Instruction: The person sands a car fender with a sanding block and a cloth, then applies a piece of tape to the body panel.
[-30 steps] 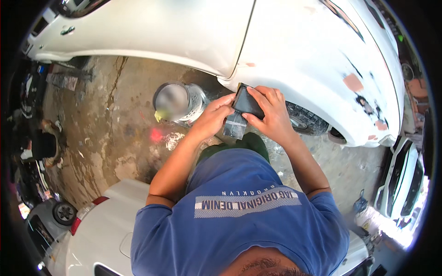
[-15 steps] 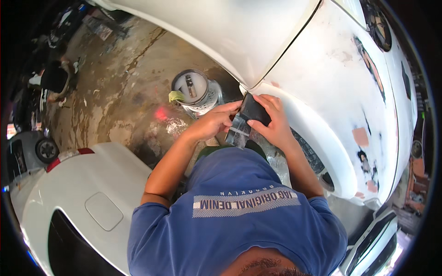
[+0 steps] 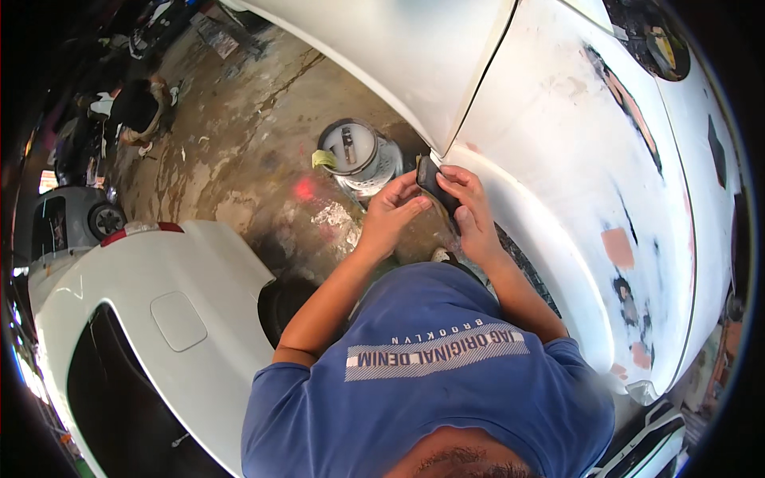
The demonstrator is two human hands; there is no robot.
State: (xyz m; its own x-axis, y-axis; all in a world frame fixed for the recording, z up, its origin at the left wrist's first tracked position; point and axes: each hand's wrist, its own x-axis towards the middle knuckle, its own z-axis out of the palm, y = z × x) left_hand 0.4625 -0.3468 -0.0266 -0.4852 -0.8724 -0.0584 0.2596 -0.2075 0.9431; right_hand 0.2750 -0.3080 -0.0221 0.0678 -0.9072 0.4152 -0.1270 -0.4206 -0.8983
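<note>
Both hands hold a black sanding block (image 3: 438, 190), tilted up on its side in front of the blue shirt. My right hand (image 3: 470, 211) wraps its fingers over the block's right side. On the other side, my left hand (image 3: 388, 215) has its fingers at the upper end and its thumb by the lower edge. A thin brownish sheet, apparently sandpaper, lines the block's left edge; most of it is hidden. Just beyond the block is the lower corner of a white car panel (image 3: 498, 171), above the wheel arch.
A metal bucket (image 3: 387, 166) stands ahead on the wet concrete floor (image 3: 239, 151), with a dark bar and a green cloth (image 3: 323, 158) at its top. The white car body (image 3: 550, 119) with sanded patches fills the right. Another white car (image 3: 215, 279) stands at left; a person crouches far left.
The block has turned edge-on, and the grey wet sheet that hung below it no longer shows. My left hand has shifted its grip. The view has swung slightly.
</note>
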